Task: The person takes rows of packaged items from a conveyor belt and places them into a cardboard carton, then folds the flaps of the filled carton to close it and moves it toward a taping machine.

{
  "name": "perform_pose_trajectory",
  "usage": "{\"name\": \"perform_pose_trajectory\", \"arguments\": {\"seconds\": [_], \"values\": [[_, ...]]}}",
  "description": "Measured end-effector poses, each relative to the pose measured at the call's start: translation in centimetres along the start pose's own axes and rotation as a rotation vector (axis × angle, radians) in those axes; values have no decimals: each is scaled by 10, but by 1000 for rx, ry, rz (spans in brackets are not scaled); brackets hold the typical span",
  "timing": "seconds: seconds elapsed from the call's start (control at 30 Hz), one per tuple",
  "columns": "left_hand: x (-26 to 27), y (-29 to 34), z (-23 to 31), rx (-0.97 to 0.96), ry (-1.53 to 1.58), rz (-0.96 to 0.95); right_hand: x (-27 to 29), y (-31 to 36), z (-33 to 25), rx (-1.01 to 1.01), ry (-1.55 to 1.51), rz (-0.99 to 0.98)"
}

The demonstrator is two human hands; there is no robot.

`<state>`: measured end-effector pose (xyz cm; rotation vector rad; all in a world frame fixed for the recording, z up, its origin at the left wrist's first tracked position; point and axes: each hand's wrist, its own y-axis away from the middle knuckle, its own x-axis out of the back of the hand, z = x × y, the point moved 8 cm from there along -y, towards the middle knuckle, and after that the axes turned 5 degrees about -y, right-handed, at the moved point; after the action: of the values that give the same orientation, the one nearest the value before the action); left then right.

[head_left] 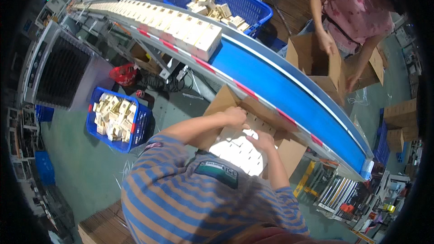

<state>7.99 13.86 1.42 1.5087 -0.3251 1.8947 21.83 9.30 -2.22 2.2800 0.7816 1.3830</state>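
Below the conveyor, an open brown carton [294, 156] stands in front of me, packed with rows of small white boxes [238, 151]. Bright glare washes out part of their tops. My left hand [235, 117] reaches in at the carton's far left, its fingers curled down against the boxes; whatever lies under the fingertips is hidden. Close to its right, my right hand [263, 140] rests on the box tops with thumb and fingers apart.
A blue conveyor belt [271, 88] crosses above the carton, carrying a long row of white boxes [181, 27]. Blue baskets of loose boxes stand at left [138, 129] and behind the belt [260, 11]. Across it, a person in pink [357, 13] handles another carton [312, 56].
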Motion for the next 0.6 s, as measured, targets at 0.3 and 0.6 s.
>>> {"name": "perform_pose_trajectory", "arguments": {"seconds": [0.3,0.6], "values": [[242,112,-367,1055,-116,454,41,6,-31,218,-237,206],[207,-1,-249,423,714,232,178,-40,-74,189,-935,660]]}}
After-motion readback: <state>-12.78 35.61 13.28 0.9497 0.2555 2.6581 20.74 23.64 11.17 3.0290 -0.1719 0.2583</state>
